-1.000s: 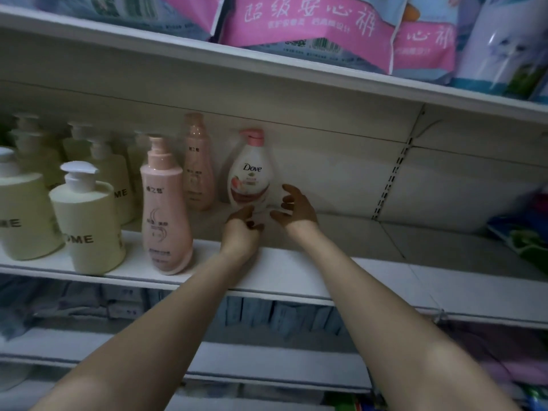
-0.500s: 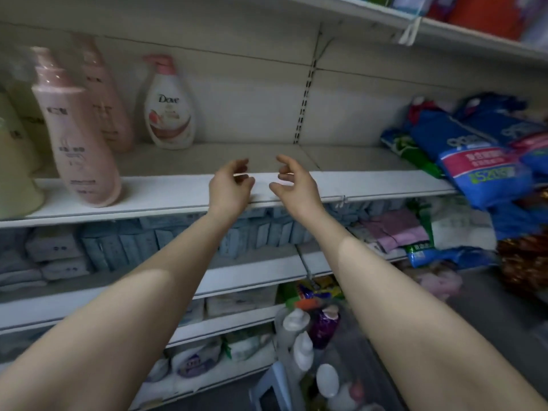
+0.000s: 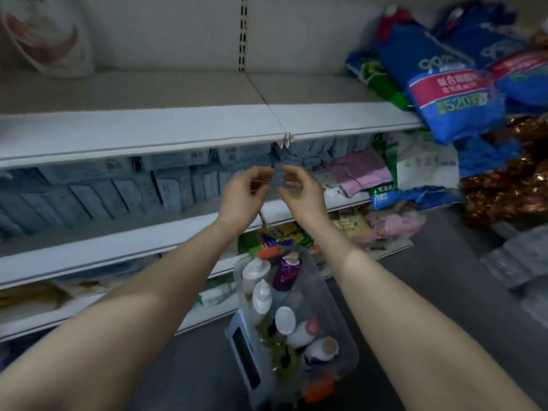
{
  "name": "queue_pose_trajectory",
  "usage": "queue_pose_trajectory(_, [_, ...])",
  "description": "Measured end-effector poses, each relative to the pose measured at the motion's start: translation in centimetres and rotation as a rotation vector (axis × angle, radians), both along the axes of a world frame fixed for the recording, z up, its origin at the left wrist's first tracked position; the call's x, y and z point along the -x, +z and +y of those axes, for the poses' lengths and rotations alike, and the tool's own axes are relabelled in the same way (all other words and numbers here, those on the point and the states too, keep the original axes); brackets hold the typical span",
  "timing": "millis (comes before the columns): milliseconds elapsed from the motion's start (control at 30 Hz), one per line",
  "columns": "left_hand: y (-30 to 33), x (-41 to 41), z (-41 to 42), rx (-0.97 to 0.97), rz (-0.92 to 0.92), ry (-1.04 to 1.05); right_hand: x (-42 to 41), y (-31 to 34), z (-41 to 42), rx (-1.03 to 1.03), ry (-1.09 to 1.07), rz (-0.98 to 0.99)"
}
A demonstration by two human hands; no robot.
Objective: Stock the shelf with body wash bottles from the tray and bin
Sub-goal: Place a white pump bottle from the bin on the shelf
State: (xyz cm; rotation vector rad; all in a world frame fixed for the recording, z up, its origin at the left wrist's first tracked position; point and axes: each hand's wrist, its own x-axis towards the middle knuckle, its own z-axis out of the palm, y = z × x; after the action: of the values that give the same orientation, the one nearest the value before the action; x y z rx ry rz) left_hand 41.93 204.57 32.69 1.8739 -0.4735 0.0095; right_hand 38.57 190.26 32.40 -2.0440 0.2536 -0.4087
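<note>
both the left hand (image 3: 243,193) and the right hand (image 3: 299,193) are seen mid-frame, loosely curled, nothing held. body wash bottles (image 3: 261,295) are stacked in the clear bin (image 3: 345,345) at lower centre; 1 white bottle (image 3: 49,34) is stood on the shelf (image 3: 142,132), upper left.

head view, looking down, somewhat blurred

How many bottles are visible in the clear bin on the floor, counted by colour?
White bottles: 3
Purple bottle: 1
Pink-capped bottle: 1
Tan-capped bottle: 1
Total: 6 visible in the clear bin; others may lie hidden beneath.
</note>
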Motion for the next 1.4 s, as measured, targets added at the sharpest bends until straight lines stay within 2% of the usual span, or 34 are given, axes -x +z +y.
queue_pose_trajectory(300, [-12.9,5.2,-5.9,-0.187,0.276,-0.024,4.4,-13.1,-6.8,-0.12,0.174,0.351])
queue_pose_trajectory(600, [-25.0,11.3,-9.1,-0.347,0.643,0.003,9.7,-25.9,-12.7,-0.182,0.125,0.68])
queue_pose_trajectory(767, [-29.1,13.7,-9.9,-0.387,0.751,0.049,12.1,-29.8,-14.1,-0.187,0.166,0.932])
queue_pose_trajectory(900, [-31.6,15.8,-10.8,-0.455,0.776,0.058,14.1,-31.3,-14.2,-0.293,0.33,1.06])
queue_pose_trajectory(1067, [-32.8,17.7,-11.6,-0.501,0.698,0.064,14.7,-32.2,-14.2,-0.065,0.422,1.041])
queue_pose_trajectory(1200, [-33.2,17.8,-11.7,-0.53,0.606,0.114,14.3,-32.7,-14.2,-0.046,0.458,1.035])
queue_pose_trajectory(1400, [-33.4,16.9,-11.1,-0.518,0.563,0.146,13.2,-34.1,-13.9,-0.037,0.506,1.01])
